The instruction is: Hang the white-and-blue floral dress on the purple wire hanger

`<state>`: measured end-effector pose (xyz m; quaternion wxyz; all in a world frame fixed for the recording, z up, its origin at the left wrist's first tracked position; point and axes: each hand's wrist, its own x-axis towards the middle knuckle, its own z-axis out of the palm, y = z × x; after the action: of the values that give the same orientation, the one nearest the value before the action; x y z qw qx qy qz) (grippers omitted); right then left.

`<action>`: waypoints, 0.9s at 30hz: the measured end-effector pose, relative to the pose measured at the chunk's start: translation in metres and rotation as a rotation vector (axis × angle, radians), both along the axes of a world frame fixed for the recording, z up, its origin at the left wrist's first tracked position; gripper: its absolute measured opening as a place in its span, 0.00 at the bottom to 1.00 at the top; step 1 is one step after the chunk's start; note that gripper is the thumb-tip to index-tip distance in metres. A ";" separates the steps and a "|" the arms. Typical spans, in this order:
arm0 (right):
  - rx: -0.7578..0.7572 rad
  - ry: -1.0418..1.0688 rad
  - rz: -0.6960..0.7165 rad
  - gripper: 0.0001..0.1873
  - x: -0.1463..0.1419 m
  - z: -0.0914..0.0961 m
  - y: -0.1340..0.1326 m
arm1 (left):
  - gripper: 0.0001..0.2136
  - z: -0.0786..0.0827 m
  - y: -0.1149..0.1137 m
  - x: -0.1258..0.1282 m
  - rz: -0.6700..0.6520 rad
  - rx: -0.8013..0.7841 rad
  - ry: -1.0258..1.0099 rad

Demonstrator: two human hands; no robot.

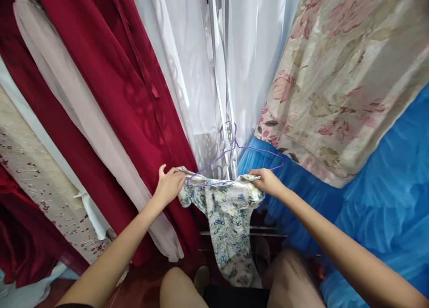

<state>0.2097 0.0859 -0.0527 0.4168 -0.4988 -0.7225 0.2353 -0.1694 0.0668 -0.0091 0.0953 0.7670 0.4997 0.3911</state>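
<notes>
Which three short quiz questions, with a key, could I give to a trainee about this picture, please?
1. What colour is the wire hanger?
A) green
B) purple
C) black

2. True or false: the left hand and the right hand both hold the blue-patterned garment.

3. Complete: the ruffled fabric below the pink-flowered fabric is ____.

Key: 1. B; 2. True; 3. blue

A white cloth garment with a blue and green floral print (231, 227) is held taut by its top edge, its body hanging down. A thin purple wire hanger (236, 144) is angled across that edge, hook uppermost.
</notes>
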 end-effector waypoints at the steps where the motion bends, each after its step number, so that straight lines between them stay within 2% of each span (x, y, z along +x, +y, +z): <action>1: 0.011 -0.084 0.000 0.05 -0.002 -0.002 -0.004 | 0.03 0.006 -0.001 0.004 0.012 0.052 0.005; 4: 0.020 -0.210 -0.025 0.12 -0.002 -0.003 -0.011 | 0.06 0.016 -0.007 0.018 0.027 0.165 0.104; 6: 0.027 -0.254 -0.029 0.13 0.002 -0.002 -0.014 | 0.06 0.016 -0.010 0.021 0.027 0.168 0.163; 10: 0.040 -0.302 0.002 0.10 0.008 0.002 -0.027 | 0.03 0.006 -0.014 0.009 -0.025 0.032 0.216; 14: 0.054 -0.330 -0.012 0.08 0.000 0.003 -0.035 | 0.03 -0.007 -0.031 -0.005 -0.004 -0.049 0.187; 17: 0.052 -0.342 0.001 0.07 -0.008 0.001 -0.034 | 0.03 -0.007 -0.050 -0.009 0.039 0.020 0.213; 19: 0.047 -0.347 0.016 0.06 -0.011 0.000 -0.033 | 0.02 0.001 -0.059 -0.007 0.087 0.100 0.267; 23: 0.032 -0.323 0.038 0.06 -0.014 0.002 -0.039 | 0.04 0.029 -0.057 0.022 0.145 0.265 0.379; 25: 0.015 -0.260 0.058 0.06 -0.015 0.002 -0.045 | 0.05 0.040 -0.047 0.049 0.112 0.288 0.379; 27: -0.004 -0.184 0.074 0.07 -0.016 -0.001 -0.051 | 0.04 0.043 -0.033 0.080 0.037 0.250 0.351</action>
<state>0.1932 0.0352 -0.0538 0.3389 -0.4919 -0.7753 0.2052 -0.0898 0.0339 0.0339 -0.0959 0.8199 0.4702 0.3122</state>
